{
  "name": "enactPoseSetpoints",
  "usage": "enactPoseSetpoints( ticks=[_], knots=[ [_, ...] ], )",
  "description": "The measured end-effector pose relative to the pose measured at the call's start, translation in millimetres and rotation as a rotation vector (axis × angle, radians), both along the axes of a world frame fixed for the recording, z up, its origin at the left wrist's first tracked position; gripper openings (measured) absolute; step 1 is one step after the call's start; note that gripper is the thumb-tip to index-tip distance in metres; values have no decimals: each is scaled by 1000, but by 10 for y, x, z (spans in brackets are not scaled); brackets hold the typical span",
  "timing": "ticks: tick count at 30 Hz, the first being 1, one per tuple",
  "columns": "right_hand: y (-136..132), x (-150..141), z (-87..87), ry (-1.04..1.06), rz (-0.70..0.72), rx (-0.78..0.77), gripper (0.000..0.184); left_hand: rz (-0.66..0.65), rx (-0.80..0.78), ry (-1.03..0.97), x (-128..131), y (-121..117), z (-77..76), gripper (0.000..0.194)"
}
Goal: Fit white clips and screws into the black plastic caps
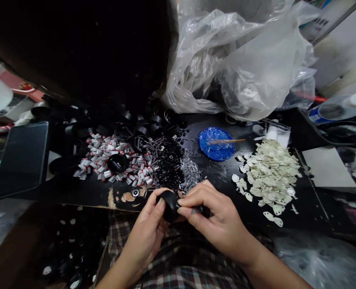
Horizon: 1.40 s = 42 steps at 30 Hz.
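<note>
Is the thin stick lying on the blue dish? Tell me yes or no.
Yes: the thin stick rests across the blue dish, its right end jutting past the rim.

The small round black plastic cap (169,204) is held up in the air, just off the near edge of the black worktop (84,192), near the middle of that edge. It looks like a short, stubby cup with a smooth, shiny side. It is tipped over, not standing straight. The left hand (148,233) grips it from the left and the right hand (217,216) pinches it from the right
</note>
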State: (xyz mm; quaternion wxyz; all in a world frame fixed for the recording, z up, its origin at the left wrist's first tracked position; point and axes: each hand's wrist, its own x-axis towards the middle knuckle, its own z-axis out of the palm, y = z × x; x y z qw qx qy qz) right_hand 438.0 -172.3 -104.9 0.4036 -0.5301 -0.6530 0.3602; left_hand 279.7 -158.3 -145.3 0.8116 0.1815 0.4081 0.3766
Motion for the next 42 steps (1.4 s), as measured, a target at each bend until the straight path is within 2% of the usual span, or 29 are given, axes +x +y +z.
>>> enactPoseSetpoints(
  ticks=[3,5,8,11,14,17,20,24,29,33,36,39,41,42],
  knots=[
    [12,8,63,140,-30,-300,8,-117,33,-26,-60,27,-28,19],
    [1,-4,62,153,-56,-346,9,-136,36,-23,-78,37,-47,19],
    [-38,-36,11,5,-105,-123,4,-97,13,14,-65,45,-64,21],
    [-59,-49,-14,-187,-76,104,9,-40,-3,61,-35,48,-74,24],
    [-36,-27,24,-317,-15,162,9,-14,14,73,-17,47,-83,23],
    [-2,12,74,-372,26,157,9,-21,21,66,-17,53,-86,24],
    [2,46,101,-337,46,-7,12,-1,19,100,-40,85,-83,27],
    [-23,79,110,-303,103,-266,27,40,36,181,-104,138,-86,28],
    [-4,107,144,-280,186,-273,26,-18,76,215,-163,158,-120,25],
    [-2,143,182,-208,155,-358,18,-136,254,341,-230,199,-101,25],
    [-70,190,155,65,209,-608,25,-208,473,473,-320,190,-63,20],
    [-167,251,78,429,307,-822,30,-155,640,491,-349,117,-67,21],
    [-198,312,22,418,228,-781,24,-63,610,517,-282,59,-91,22],
    [-195,351,-5,288,121,-701,18,-28,549,532,-225,33,-104,22]
  ],
)
